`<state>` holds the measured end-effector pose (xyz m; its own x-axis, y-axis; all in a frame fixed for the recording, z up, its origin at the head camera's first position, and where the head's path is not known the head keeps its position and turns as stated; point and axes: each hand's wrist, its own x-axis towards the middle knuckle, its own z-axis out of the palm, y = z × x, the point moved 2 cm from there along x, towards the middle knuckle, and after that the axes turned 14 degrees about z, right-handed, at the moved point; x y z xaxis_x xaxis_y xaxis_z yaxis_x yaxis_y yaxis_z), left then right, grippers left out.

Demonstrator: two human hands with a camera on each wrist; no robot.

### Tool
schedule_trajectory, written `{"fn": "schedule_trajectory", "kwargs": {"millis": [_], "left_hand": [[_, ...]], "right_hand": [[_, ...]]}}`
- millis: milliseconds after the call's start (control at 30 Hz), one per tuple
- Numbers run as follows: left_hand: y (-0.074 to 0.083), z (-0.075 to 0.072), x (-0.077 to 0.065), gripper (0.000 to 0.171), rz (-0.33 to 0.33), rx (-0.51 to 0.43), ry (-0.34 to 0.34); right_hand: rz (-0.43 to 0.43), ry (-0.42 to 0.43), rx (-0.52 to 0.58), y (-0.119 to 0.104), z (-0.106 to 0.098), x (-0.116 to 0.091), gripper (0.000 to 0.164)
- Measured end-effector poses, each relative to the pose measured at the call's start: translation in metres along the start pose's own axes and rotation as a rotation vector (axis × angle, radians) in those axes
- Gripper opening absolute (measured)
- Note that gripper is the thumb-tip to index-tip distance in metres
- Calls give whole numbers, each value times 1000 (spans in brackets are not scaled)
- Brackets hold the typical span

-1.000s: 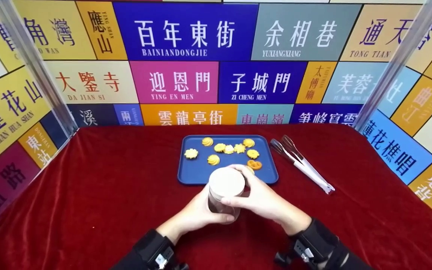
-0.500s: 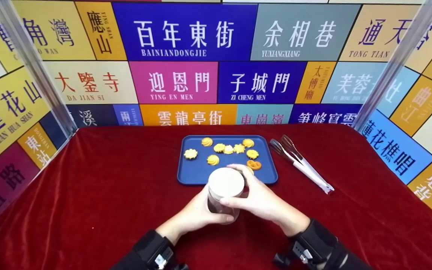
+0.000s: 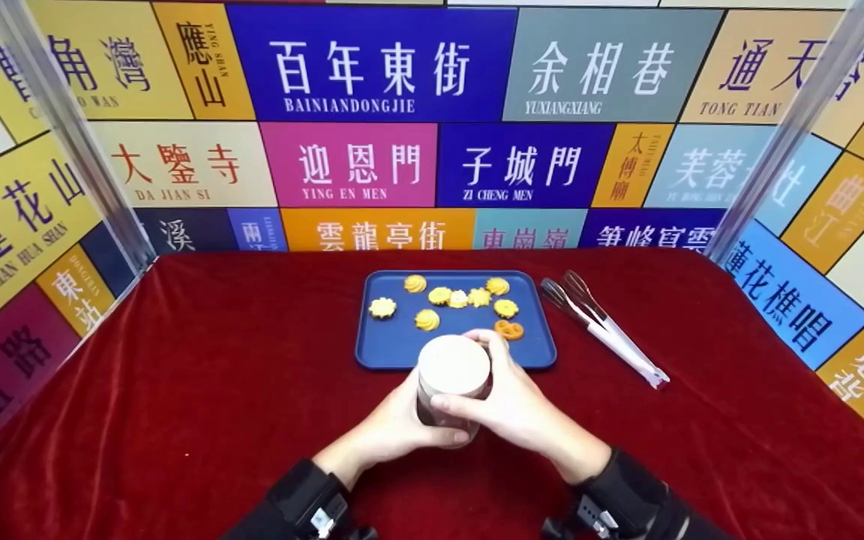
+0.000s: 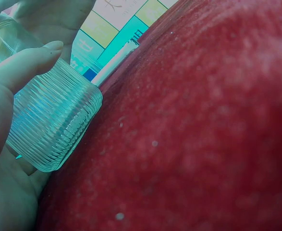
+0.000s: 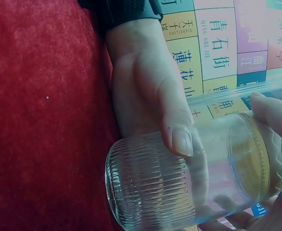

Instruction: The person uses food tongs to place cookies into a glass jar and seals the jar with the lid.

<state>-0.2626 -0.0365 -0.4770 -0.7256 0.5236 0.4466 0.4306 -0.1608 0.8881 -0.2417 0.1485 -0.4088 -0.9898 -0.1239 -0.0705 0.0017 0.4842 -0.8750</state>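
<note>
A clear glass jar with a ribbed lower body and a pale round lid is held upright between both hands, in front of the tray. My left hand grips the jar's body, thumb on the near side and fingers wrapped round the far side. My right hand holds the lid at the jar's top, with the thumb on the near rim and fingertips on the far rim. In the left wrist view the ribbed glass shows nothing inside. The right wrist view also shows a yellowish inner part of the lid.
Behind the jar lies a blue tray with several yellow cookies and a brown pretzel-shaped cookie. Tongs with white handles rest to its right. A dark red cloth covers the table; panels with writing stand behind.
My right hand has turned slightly about the lid: thumb to the left, far fingertips to the right, wrist to the left. The left hand and the jar look unmoved.
</note>
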Motion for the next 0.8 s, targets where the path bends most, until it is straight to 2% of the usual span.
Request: {"fn": "schedule_trajectory", "kwargs": {"millis": [233, 600, 800], "left_hand": [[0, 0, 1, 101, 10, -28, -4], [-1, 0, 0, 102, 4, 1, 0], [0, 0, -1, 103, -13, 25, 6]], "right_hand": [[-6, -16, -15, -1, -2, 0, 86], [-108, -180, 24, -1, -12, 5, 80], [-116, -220, 23, -1, -15, 6, 80]]}}
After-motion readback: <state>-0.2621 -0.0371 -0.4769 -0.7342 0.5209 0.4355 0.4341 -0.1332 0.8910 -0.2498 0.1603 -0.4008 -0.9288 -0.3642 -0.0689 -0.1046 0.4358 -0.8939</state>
